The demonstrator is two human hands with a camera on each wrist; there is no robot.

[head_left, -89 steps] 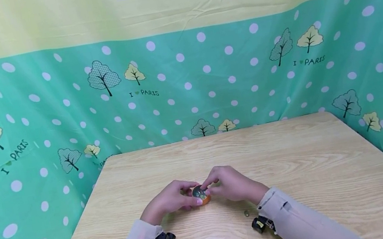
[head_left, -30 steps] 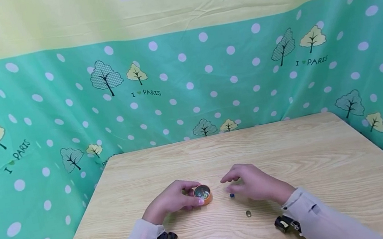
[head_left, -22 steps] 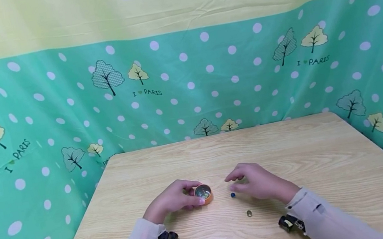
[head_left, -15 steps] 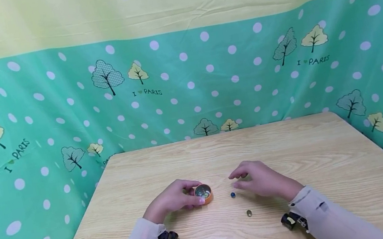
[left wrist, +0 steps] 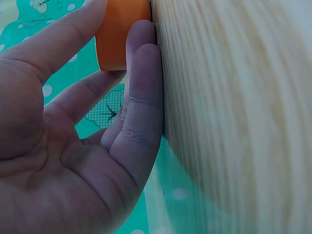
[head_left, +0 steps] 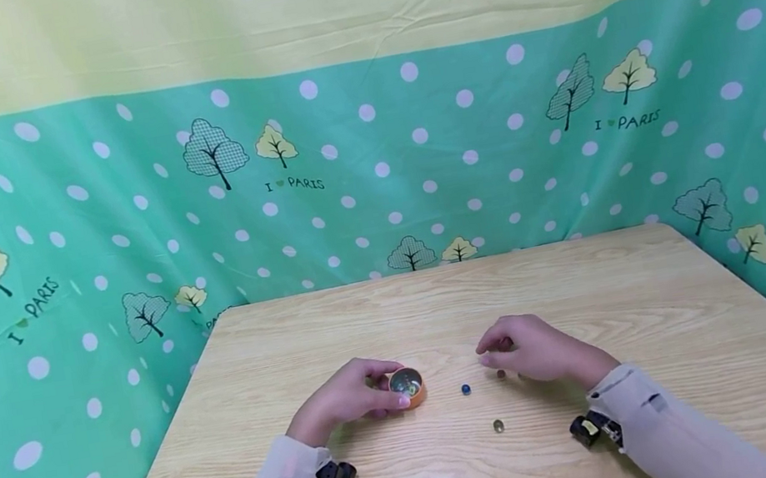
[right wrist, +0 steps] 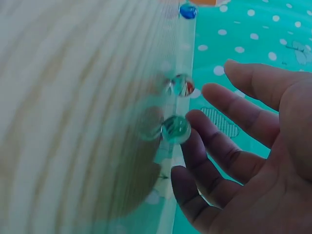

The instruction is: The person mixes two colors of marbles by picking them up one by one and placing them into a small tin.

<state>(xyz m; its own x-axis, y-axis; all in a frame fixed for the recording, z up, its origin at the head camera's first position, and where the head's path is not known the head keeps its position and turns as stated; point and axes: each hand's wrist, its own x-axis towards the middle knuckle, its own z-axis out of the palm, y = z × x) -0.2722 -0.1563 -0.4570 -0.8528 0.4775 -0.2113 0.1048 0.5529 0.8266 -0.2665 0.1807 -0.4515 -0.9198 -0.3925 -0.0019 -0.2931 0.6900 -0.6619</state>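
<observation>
My left hand [head_left: 348,395] grips a small round orange cup [head_left: 419,396] standing on the table, thumb on the near side and fingers behind it. Small shiny pieces show inside the cup. In the left wrist view the orange wall [left wrist: 122,34] sits between thumb and fingers. To the right, my right hand [head_left: 534,347] hovers low with spread, loosely bent fingers and nothing between them. Beside it lies a reddish clear marble [head_left: 501,374]. A blue marble [head_left: 466,389] rests between the hands, and a greenish clear marble [head_left: 498,426] lies nearer me.
The pale wood table [head_left: 336,323] reaches back to a green dotted curtain [head_left: 415,157] that rises behind it and along both sides. Wrist cameras [head_left: 339,476] sit under both cuffs. A bright light reflection falls on the near part of the table.
My right hand has moved from the cup out to the right. A blue marble and a reddish marble have come into view on the table. My left hand keeps holding the cup.
</observation>
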